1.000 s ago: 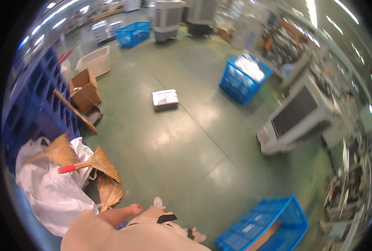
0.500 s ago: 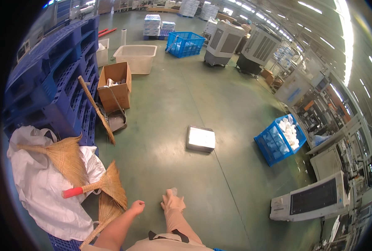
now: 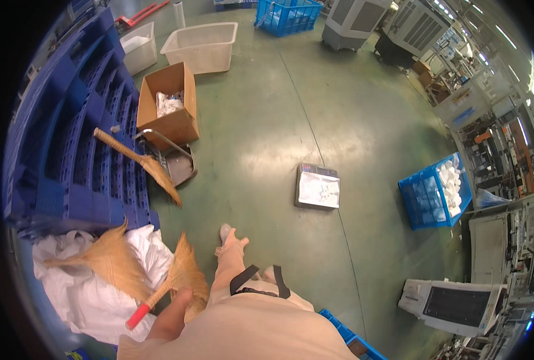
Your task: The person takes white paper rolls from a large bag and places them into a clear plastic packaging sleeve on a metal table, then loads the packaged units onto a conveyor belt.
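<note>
My left hand (image 3: 183,295) is low at the left, over the straw bristles beside the red-handled broom (image 3: 172,277); its fingers are too unclear to show a grip. My right hand (image 3: 234,241) reaches forward above the floor, next to a light shoe (image 3: 224,230), with fingers apart and nothing visible in it. Another straw broom (image 3: 114,259) lies on a white woven sack (image 3: 78,300). Farther ahead, a third broom (image 3: 153,168) leans near a metal dustpan (image 3: 180,165). A flat scale (image 3: 319,191) with a shiny top sits on the floor ahead.
Stacked blue pallets (image 3: 93,144) line the left. Beyond the dustpan stand an open cardboard box (image 3: 177,129) and a pale plastic tub (image 3: 201,51). At right are a blue crate (image 3: 420,204) of white pieces and a grey-white appliance (image 3: 453,306). Another blue crate (image 3: 345,333) is close behind.
The view has tipped down and shifted. My right hand has moved forward and left; my left hand has drawn nearer the red-handled broom, whose angle in the view has turned.
</note>
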`<state>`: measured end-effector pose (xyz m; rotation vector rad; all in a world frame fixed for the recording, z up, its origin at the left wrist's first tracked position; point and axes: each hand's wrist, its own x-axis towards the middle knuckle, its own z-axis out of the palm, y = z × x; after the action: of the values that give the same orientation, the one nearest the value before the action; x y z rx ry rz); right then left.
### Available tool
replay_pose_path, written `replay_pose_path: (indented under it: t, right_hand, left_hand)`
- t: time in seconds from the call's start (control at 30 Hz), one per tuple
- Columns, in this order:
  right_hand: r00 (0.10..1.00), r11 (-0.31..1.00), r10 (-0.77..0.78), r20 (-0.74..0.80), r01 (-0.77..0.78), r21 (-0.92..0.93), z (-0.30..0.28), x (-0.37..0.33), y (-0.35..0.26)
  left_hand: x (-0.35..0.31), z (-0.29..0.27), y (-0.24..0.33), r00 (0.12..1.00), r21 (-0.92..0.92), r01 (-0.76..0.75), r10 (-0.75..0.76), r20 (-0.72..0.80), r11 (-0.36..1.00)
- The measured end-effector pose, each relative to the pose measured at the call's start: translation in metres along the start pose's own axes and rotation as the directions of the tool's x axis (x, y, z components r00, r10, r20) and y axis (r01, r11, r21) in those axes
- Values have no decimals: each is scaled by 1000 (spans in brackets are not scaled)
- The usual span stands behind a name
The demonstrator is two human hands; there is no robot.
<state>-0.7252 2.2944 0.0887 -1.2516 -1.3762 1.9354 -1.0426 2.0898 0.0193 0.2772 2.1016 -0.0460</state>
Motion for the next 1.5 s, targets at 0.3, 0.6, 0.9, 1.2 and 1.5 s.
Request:
replay_pose_path:
  t: [0.3, 0.6, 0.9, 1.2, 1.5]
  right_hand:
    - [998, 999, -35, -55, 33, -41, -41, 254, -95]
    - [985, 986, -166, -53, 163, -41, -88, 520, -194]
    - [985, 986, -165, 39, 166, -21, -160, 705, -285]
    - [995, 995, -99, 2, 99, -23, -258, 895, -378]
    - [966, 992, -118, -230, 123, 5, -404, 1103, -501]
  left_hand:
    - [139, -117, 362, 874, 43, -487, 486, 28, 872]
    - [156, -255, 767, 594, -213, -795, 800, -84, 567]
    - [319, -363, 777, 676, 830, -473, 726, 125, 296]
    - [347, -352, 860, 994, -127, 99, -93, 53, 987]
    - [443, -415, 1354, 857, -203, -514, 507, -85, 834]
